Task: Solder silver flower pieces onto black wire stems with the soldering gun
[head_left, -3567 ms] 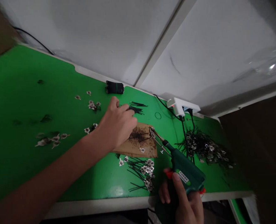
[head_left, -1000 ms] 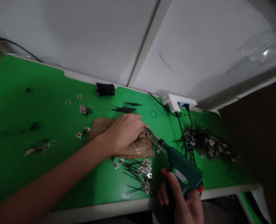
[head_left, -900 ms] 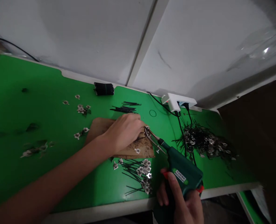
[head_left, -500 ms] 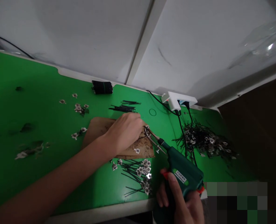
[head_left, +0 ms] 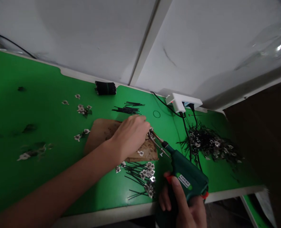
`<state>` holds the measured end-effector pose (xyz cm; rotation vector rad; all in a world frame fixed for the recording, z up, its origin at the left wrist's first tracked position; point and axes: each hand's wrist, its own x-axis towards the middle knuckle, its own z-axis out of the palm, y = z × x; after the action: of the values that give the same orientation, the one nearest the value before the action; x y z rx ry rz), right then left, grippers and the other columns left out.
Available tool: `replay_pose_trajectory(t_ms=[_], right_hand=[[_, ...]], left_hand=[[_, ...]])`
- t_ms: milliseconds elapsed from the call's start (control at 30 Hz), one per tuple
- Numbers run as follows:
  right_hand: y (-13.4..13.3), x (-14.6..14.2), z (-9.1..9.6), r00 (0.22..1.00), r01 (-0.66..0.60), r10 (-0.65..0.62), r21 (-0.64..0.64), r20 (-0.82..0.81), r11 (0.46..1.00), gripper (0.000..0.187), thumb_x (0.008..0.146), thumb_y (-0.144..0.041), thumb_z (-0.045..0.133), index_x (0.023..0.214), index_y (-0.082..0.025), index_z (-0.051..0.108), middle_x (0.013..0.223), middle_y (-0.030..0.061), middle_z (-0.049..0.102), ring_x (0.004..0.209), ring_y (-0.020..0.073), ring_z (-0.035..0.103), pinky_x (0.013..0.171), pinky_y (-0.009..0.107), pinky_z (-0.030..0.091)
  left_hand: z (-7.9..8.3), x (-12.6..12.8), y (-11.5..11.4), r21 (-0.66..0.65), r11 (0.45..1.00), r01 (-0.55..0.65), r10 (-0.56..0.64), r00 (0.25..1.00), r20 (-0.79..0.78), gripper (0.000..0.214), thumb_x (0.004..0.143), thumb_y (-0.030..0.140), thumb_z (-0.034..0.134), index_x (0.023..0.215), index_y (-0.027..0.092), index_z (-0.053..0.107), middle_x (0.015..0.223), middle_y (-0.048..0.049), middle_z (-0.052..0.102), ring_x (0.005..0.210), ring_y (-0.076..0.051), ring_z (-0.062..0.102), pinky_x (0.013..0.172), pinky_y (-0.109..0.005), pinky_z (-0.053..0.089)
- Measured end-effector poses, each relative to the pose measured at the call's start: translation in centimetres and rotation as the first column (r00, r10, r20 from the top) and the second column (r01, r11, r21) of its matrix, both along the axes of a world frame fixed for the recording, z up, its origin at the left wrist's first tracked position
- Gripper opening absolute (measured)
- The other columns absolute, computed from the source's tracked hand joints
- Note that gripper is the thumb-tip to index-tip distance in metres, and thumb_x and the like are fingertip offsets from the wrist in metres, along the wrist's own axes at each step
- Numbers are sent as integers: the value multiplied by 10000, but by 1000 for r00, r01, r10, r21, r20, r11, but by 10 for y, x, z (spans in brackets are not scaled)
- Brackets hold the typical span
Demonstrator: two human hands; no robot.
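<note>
My right hand (head_left: pixel 183 205) grips a green soldering gun (head_left: pixel 188 171) by its handle, thumb by the red trigger. The gun's tip and thin curved feed tube reach up-left to a small metal part at the right edge of a scorched brown board (head_left: pixel 93 136). Over this board lies my left hand (head_left: pixel 134 131), fingers bent down and closed close to the tip; what they hold is hidden behind the hand. One loose metal piece (head_left: pixel 140 153) rests on the board. Just below it, black wires with metal pieces on their ends (head_left: pixel 146 174) lie in a pile.
Loose black wires (head_left: pixel 128 110) and a tied wire bundle (head_left: pixel 106 88) lie behind the board. A white power strip (head_left: pixel 184 102) with plugged cords stands by the wall, near a big heap of wired pieces (head_left: pixel 209 142). More metal pieces (head_left: pixel 81 109) are scattered left on the green tabletop (head_left: pixel 47 126).
The view has shifted slightly, moving the whole scene a little to the right. Both hands and the soldering gun keep nearly the same places over the board.
</note>
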<state>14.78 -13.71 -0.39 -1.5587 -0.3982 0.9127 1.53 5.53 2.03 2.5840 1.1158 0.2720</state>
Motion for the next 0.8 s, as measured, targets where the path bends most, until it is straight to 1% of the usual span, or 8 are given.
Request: replay_pose_trajectory(t_ms=[133,233,267,367,433,533,667,800], right_hand=[[-3,4,4,999,43,-42,84,-11,996,298,769,-455,806,855,-216,650,641,3,637,347,59,351,356,236,279],[-5,8,13,996,92,-90,84,-30,992,222,854,-446,725,879,-243,639,543,-42,525,371,87,350,381,259,290],[-4,9,17,994,110,-107,81,-31,991,195,878,-425,705,884,-242,636,556,-40,526,386,89,357,395,265,301],[0,9,23,988,156,-154,116,-27,981,167,882,-368,713,874,-231,617,765,-1,632,427,66,380,417,268,327],[3,9,22,985,171,-169,144,-25,975,179,870,-365,727,895,-233,609,890,6,652,449,55,389,425,263,338],[6,8,15,985,174,-174,171,-19,970,190,861,-368,734,924,-227,622,950,-1,650,477,42,389,448,244,354],[6,8,7,980,198,-201,232,-9,952,210,831,-375,750,871,-197,645,930,4,665,461,30,372,430,223,353],[6,8,7,976,211,-218,247,0,946,219,823,-371,752,894,-180,670,880,7,660,447,40,401,409,221,359]], left_hand=[[0,0,-1,-6,1000,-3,3,1000,-20,297,976,108,480,855,132,749,853,-97,664,836,-213,657,747,-315,512],[-1,0,0,-4,1000,-8,8,1000,-15,276,966,109,496,855,135,747,854,-96,665,838,-220,660,741,-318,510],[-1,0,0,-2,1000,-13,13,1000,-14,274,965,112,498,851,134,746,855,-97,666,834,-221,660,736,-319,509],[-1,0,-1,3,1000,-24,24,999,-21,284,971,117,491,847,127,747,863,-101,670,828,-217,660,739,-319,509],[-1,0,-1,13,1000,-24,24,1000,-17,293,979,121,482,852,124,746,867,-100,672,843,-218,662,760,-322,513],[-5,0,-2,44,999,-25,24,1000,11,284,981,129,490,839,124,735,867,-95,670,861,-222,662,786,-330,518],[-12,-2,1,71,997,-17,13,998,54,249,965,112,515,821,134,717,859,-82,661,876,-225,656,796,-330,516],[-17,-6,2,84,996,-3,-8,992,122,226,970,154,539,832,142,718,853,-69,662,874,-223,646,780,-332,496]])
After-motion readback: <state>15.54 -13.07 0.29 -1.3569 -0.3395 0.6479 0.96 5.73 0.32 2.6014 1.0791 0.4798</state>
